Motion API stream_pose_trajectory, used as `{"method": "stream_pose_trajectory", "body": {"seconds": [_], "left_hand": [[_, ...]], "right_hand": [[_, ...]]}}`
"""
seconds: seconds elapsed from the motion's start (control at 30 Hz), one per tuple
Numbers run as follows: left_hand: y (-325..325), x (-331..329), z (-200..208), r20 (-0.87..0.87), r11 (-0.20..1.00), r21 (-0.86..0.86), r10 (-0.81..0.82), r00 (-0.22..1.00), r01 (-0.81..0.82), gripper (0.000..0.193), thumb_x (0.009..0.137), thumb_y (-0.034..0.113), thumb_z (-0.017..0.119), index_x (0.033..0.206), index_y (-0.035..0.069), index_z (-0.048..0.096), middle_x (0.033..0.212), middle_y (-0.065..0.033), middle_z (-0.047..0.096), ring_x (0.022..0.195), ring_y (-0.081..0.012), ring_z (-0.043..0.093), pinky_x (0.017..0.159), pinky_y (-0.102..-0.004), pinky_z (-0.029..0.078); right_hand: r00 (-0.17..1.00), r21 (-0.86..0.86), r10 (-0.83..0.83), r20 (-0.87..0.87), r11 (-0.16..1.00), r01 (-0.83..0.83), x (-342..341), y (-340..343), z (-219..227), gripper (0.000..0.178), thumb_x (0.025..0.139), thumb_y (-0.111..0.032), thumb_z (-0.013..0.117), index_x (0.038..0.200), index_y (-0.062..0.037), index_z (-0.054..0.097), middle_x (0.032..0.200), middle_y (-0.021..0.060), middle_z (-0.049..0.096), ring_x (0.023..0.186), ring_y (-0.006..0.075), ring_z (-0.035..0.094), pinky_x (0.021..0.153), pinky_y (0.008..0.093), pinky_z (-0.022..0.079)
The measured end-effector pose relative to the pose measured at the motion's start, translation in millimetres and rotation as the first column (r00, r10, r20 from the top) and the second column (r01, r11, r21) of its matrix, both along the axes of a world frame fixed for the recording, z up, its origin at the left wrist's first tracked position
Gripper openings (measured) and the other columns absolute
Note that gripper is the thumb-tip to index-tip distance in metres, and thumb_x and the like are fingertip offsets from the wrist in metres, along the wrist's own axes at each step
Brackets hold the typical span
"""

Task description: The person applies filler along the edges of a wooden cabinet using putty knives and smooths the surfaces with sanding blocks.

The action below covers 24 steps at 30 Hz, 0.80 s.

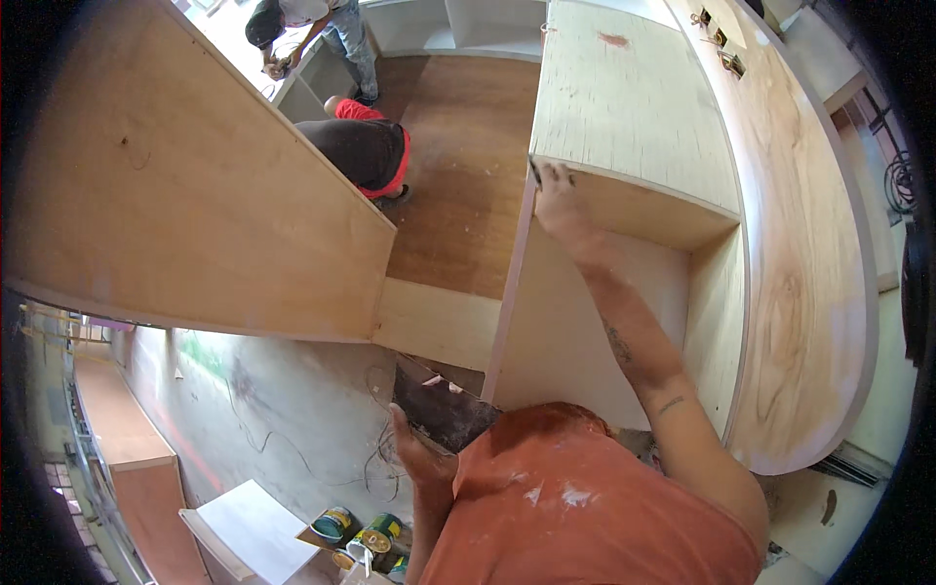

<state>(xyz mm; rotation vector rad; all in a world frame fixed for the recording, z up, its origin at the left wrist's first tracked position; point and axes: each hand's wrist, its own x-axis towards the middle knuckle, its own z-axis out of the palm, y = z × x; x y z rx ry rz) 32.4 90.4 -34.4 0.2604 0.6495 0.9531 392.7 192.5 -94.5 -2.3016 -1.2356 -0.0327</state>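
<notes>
In the head view, the right hand point(561, 203) bends its fingers over the near left corner of the cupboard point(634, 117), ahead and to the right, by a small dark bit point(535, 173); I can't tell if its grip is clamped on that. The left hand point(426, 460) is by a dark patch point(439, 402), grip unclear. Pressing softly and evenly seems best. I count two hands, one cupboard, two other people point(353, 151), at least three cans point(332, 525)
</notes>
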Motion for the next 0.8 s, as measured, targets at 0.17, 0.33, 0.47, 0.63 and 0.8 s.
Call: {"method": "stream_pose_trajectory", "body": {"seconds": [0.17,0.33,0.47,0.63,0.8], "left_hand": [[5.0,4.9,-6.2,-0.035,1.000,0.008,0.014,0.999,-0.014,0.055,0.094,0.048,0.042,0.118,-0.001,0.051,0.104,-0.0162,0.061,0.098,-0.0298,0.058,0.089,-0.0455,0.047],[13.0,3.5,-9.1,0.017,1.000,0.005,-0.010,1.000,0.009,0.054,0.094,0.048,0.042,0.118,0.000,0.053,0.106,-0.0173,0.061,0.101,-0.0313,0.058,0.089,-0.0485,0.047],[15.3,3.6,-5.8,0.003,0.999,-0.032,-0.036,0.999,0.036,0.054,0.094,0.047,0.042,0.117,0.000,0.053,0.106,-0.0176,0.061,0.100,-0.0316,0.059,0.089,-0.0484,0.047],[14.8,1.5,-6.4,-0.001,0.999,0.011,-0.051,0.999,0.051,0.053,0.095,0.046,0.042,0.116,0.000,0.053,0.105,-0.0179,0.061,0.098,-0.0318,0.059,0.090,-0.0465,0.047],[8.7,-2.6,-4.4,-0.024,1.000,0.015,0.019,1.000,-0.019,0.052,0.095,0.045,0.041,0.115,-0.001,0.053,0.104,-0.0184,0.061,0.097,-0.0310,0.059,0.090,-0.0450,0.047]], "right_hand": [[0.999,-0.084,-0.026,0.046,0.996,0.030,-20.3,-19.3,-1.2,0.042,0.088,-0.011,0.049,0.128,-0.0146,0.040,0.119,0.0129,0.046,0.108,0.0371,0.049,0.087,0.0491,0.047],[1.000,-0.203,0.014,-0.010,0.979,-0.015,-13.0,-44.5,24.7,0.038,0.087,-0.011,0.049,0.125,-0.0143,0.044,0.114,0.0114,0.050,0.106,0.0351,0.050,0.085,0.0487,0.048],[0.991,-0.146,0.037,0.131,0.989,-0.017,7.1,-21.4,53.3,0.031,0.086,-0.010,0.050,0.117,-0.0119,0.053,0.109,0.0131,0.054,0.106,0.0346,0.052,0.085,0.0481,0.048],[0.967,-0.324,0.115,0.226,0.945,-0.037,11.7,8.9,46.2,0.029,0.084,-0.012,0.054,0.113,-0.0099,0.059,0.112,0.0142,0.054,0.108,0.0331,0.052,0.085,0.0483,0.048],[0.900,-0.378,0.210,0.382,0.924,-0.055,-0.8,-13.2,35.8,0.040,0.081,-0.006,0.055,0.119,-0.0171,0.054,0.112,0.0090,0.052,0.107,0.0289,0.052,0.084,0.0465,0.049]]}}
